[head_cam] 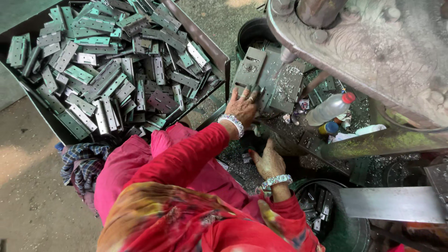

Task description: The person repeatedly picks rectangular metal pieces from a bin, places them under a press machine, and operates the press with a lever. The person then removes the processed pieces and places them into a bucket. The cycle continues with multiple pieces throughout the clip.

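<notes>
Pressing left hand point(242, 106), fingers spread, on hinge plate point(268, 79) | right hand point(268, 161) open | tray point(219, 58) heaped with hinges point(116, 70)

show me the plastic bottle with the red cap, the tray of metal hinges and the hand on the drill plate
plastic bottle point(330, 108), head view, middle of its clear body.
tray of metal hinges point(218, 50), head view, on its right rim.
left hand point(242, 106), head view, back of the hand, resting on the hinge plate point(249, 70).
</notes>
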